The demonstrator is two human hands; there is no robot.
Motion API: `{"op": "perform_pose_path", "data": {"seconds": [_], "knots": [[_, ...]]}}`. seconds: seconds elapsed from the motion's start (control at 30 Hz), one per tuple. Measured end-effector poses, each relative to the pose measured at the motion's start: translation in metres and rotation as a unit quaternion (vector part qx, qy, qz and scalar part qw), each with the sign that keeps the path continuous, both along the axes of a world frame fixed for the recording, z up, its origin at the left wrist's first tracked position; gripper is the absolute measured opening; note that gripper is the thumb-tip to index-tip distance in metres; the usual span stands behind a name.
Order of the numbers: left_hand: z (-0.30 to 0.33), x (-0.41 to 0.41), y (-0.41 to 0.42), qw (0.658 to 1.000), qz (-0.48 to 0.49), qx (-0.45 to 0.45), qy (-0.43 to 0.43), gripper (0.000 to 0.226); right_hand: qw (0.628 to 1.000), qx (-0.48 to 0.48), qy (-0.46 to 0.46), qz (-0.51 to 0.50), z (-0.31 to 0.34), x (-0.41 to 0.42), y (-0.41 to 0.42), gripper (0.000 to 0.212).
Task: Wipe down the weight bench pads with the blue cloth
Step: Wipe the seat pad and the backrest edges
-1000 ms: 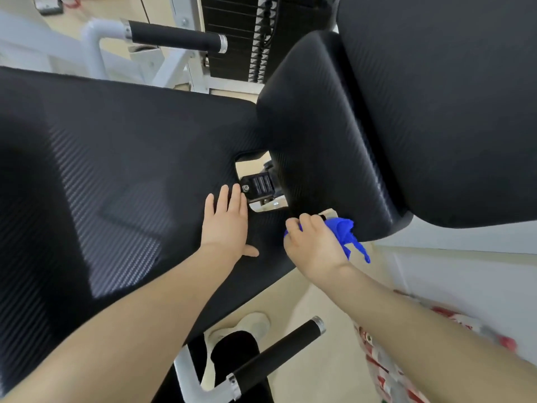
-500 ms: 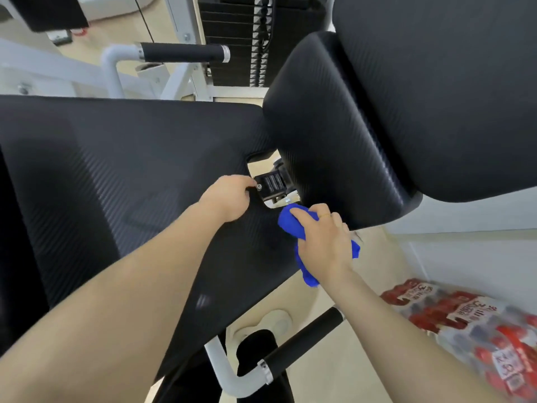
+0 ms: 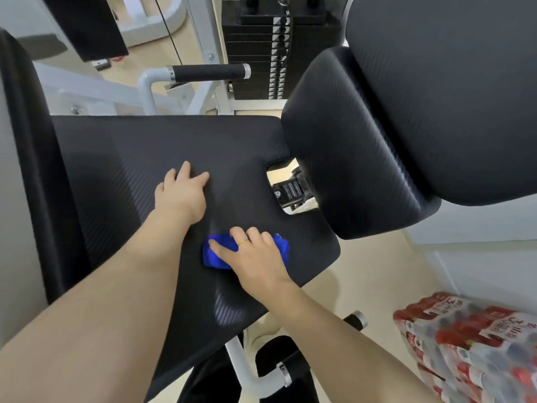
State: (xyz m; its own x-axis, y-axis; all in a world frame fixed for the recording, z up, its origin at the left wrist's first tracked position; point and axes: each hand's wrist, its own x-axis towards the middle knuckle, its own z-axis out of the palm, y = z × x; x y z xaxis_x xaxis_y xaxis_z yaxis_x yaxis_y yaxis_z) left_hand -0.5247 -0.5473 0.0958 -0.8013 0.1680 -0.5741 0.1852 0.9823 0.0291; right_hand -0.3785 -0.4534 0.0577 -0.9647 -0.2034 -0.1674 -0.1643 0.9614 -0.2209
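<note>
The seat pad (image 3: 122,158) is the landmark. On it, the left hand (image 3: 181,194) lies near its middle; the cloth (image 3: 216,254) lies under the right hand (image 3: 255,257), toward its near right corner. The back pad (image 3: 406,126) stands right of it, the weight stack (image 3: 255,53) behind it, the bottle pack (image 3: 470,344) on the floor at its near right.

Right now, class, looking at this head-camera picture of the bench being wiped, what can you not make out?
- Most of the blue cloth: head view, covered by the right hand.
- The mechanism in the seat pad cut-out: head view, mostly hidden behind the back pad.
- The back pad's upper part: cut off by the top and right edges.
- Print on the wrapped bottle pack: blurred.
</note>
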Motion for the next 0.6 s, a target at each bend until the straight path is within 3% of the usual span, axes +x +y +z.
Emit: {"op": "perform_pose_path", "data": {"seconds": [0.07,0.17,0.23,0.3,0.4,0.5,0.6], "knots": [[-0.001,0.005,-0.007,0.999,0.005,-0.03,-0.03,0.073,0.997,0.032,-0.023,-0.064,0.002,-0.01,0.009,0.058],[-0.006,0.007,-0.009,1.0,0.014,-0.028,0.001,0.073,0.981,0.013,-0.082,-0.174,0.001,-0.035,0.025,0.059],[-0.011,0.011,-0.007,0.999,0.012,-0.035,0.029,0.071,0.985,-0.018,-0.073,-0.158,0.004,-0.044,0.012,0.055],[-0.016,0.015,-0.005,0.998,0.013,-0.039,0.049,0.07,0.996,-0.027,-0.035,-0.075,0.008,-0.043,-0.008,0.052],[-0.02,0.018,-0.005,0.997,0.014,-0.036,0.061,0.069,1.0,0.027,-0.011,-0.008,0.006,-0.048,-0.002,0.055],[-0.016,0.017,-0.003,0.998,0.021,-0.025,0.05,0.068,0.995,0.086,-0.026,-0.043,-0.003,-0.042,0.014,0.053],[-0.017,0.024,0.007,0.998,-0.053,-0.018,0.04,0.064,0.974,0.162,-0.053,-0.145,0.001,-0.028,0.048,0.04]]}}
